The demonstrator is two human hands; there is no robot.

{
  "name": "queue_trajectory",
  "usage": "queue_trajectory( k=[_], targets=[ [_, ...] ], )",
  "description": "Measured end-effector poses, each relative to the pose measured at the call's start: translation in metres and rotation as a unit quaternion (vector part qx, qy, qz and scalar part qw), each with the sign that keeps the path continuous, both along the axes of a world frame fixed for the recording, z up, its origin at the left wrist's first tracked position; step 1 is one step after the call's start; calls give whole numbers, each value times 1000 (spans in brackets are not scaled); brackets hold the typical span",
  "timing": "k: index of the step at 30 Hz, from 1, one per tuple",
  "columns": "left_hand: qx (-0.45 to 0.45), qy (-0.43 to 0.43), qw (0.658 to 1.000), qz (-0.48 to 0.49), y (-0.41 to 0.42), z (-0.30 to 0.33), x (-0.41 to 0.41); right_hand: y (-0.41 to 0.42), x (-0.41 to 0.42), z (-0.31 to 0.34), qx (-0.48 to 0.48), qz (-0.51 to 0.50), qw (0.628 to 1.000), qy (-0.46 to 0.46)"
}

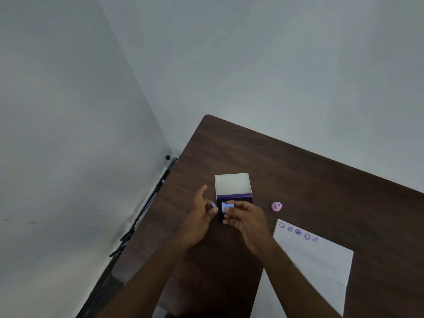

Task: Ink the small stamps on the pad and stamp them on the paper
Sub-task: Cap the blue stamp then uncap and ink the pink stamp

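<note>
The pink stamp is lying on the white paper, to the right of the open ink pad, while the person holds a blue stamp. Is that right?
Not quite. The head view shows the pink stamp on the bare brown table, just beyond the paper, not touching it. The rest holds: it is right of the open ink pad, and the right hand holds a blue stamp.

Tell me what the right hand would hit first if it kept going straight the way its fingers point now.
Probably the left hand. The right hand holds the blue stamp sideways over the ink pad, fingers pointing left, and the left hand's fingertips sit just beyond the stamp's face. Their relative height is unclear, so it might pass by.
</note>
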State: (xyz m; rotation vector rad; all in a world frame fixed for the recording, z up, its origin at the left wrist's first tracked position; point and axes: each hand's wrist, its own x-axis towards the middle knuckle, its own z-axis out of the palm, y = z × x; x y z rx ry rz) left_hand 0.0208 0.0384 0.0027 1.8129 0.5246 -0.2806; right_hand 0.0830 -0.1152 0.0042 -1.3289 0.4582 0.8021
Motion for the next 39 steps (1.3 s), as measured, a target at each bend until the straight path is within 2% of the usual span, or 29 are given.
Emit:
queue_trajectory(
  k=[9, 15, 35, 39],
  targets=[
    [29, -36, 999, 25, -2, -4, -6, 0, -2, 7, -27, 14, 997, -64],
    [26, -24, 998, 49, -6, -1, -5, -1, -3, 5, -64, 61, 991, -99],
    [-31, -47, 989, 134, -14, 11, 1, -5, 0, 5, -108, 89, 974, -178],
    [-56, -48, 990, 124, -14, 14, 0, -6, -1, 3, -96, 89, 977, -169]
  ],
)
